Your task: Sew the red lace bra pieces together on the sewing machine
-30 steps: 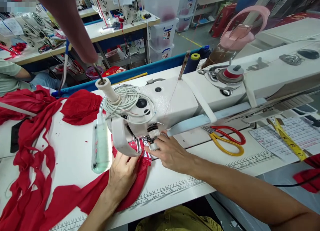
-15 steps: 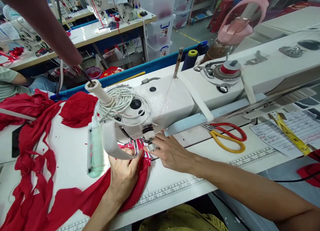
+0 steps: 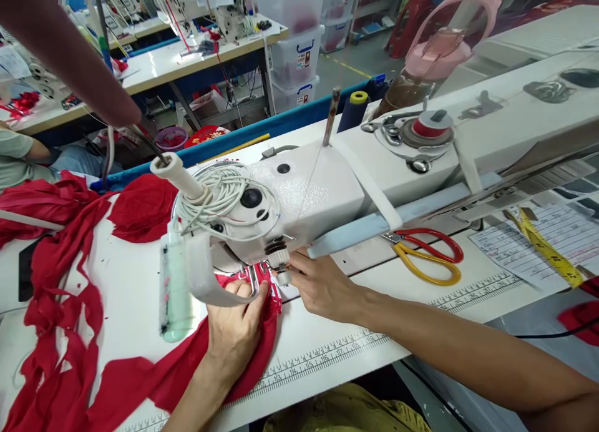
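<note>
Under the head of a white sewing machine point(image 3: 304, 182), red fabric point(image 3: 267, 332) lies at the needle area. My left hand point(image 3: 234, 323) is closed on this fabric, thumb pressed near the presser foot, its other fingers partly behind the machine's curved guard point(image 3: 201, 266). My right hand point(image 3: 322, 285) is just right of the needle area, fingers bent by the white knob; the fingertips are partly hidden, and what they hold, if anything, cannot be made out. A long red strip point(image 3: 135, 382) runs from my left hand toward the left.
Scissors with red and yellow handles point(image 3: 428, 257) lie right of my right hand. Farther right are a written sheet point(image 3: 505, 251) and a yellow tape measure point(image 3: 547, 251). Red fabric heaps point(image 3: 65, 294) cover the left side. A pink-lidded bottle point(image 3: 435, 57) stands behind the machine. Another person sits far left.
My right fingers have drawn slightly back from the red fabric beside the needle. My left hand stays on the fabric in nearly the same place. The view has shifted slightly.
</note>
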Tool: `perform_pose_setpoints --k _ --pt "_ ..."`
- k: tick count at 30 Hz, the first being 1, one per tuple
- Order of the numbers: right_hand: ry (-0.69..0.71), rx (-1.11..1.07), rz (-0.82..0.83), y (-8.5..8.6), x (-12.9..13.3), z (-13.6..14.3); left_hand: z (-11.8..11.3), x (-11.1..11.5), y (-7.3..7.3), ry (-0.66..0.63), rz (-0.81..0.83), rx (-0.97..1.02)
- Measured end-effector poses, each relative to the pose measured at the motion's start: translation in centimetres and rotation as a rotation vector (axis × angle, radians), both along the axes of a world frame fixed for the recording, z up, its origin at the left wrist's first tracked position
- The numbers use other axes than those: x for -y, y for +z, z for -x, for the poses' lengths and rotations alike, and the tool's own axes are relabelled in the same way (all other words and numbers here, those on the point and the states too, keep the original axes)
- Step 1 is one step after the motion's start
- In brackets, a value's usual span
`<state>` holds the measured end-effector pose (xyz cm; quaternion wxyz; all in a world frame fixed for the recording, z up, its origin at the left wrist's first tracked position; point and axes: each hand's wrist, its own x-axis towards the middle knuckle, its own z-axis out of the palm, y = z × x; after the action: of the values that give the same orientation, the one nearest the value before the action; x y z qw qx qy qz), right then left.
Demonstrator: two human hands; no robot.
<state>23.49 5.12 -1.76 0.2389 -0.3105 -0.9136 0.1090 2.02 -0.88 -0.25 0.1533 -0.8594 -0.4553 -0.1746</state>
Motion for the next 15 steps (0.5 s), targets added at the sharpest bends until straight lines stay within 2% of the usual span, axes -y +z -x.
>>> perform_pose_setpoints --k 6,15 --pt "0.007 -0.005 -0.103 -0.27 -0.12 0.16 -0.18 0.09 0.2 0.005 0.006 -0.027" --pt "0.009 0.017 -0.135 0.12 -0.01 0.21 -0.3 0.05 0.23 0.044 0.043 0.038"
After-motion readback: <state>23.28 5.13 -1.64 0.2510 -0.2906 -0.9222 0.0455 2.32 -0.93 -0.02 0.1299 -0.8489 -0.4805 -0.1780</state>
